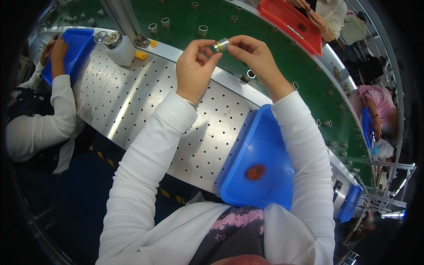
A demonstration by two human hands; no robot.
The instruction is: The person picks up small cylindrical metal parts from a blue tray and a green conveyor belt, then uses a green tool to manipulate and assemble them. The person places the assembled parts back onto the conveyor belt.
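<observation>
Between my two hands is a small silvery metal cylinder with a yellow band [220, 45], raised near the edge of the green conveyor belt [212, 15]. My left hand [194, 68] pinches its left end with thumb and forefinger, the other fingers curled in. The fingertips of my right hand [256, 55] close on its right end. The cylinder is tilted, its right end a little higher. Similar metal cylinders, one of them a short ring-like piece [202, 30], stand spread over the belt beyond my hands.
A perforated metal worktop [176, 119] lies under my arms. The blue tray [238, 176] near my right forearm holds a brown-orange lump [255, 172]. A white bottle [120, 51] with a metal top stands at the left by yellow bits [141, 55]. Co-workers sit left and across, with blue and red trays [282, 22].
</observation>
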